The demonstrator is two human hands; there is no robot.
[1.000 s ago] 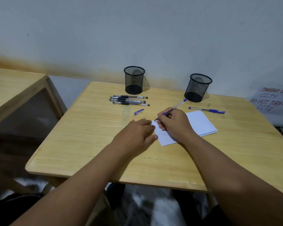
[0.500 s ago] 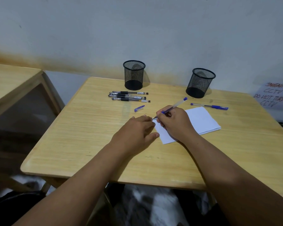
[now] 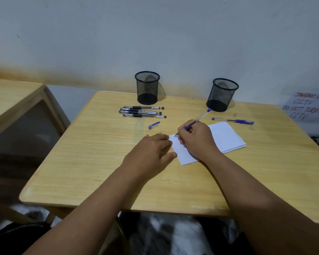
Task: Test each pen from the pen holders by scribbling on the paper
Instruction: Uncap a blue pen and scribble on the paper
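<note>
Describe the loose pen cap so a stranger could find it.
Start at the left mesh cup by the wall and the black pens lying before it. Just nearer, toward the paper, lies the cap: short, blue, alone, far stubbier than any pen.

Both bare forearms reach forward over the near edge of the tabletop (image 3: 99,172), converging toward its middle. The left hand (image 3: 149,153) lies palm down, fingers straight and relaxed, thumb out to the side. The right hand (image 3: 195,138) curls into a writing grip, fingers pinching a pen (image 3: 201,115).
</note>
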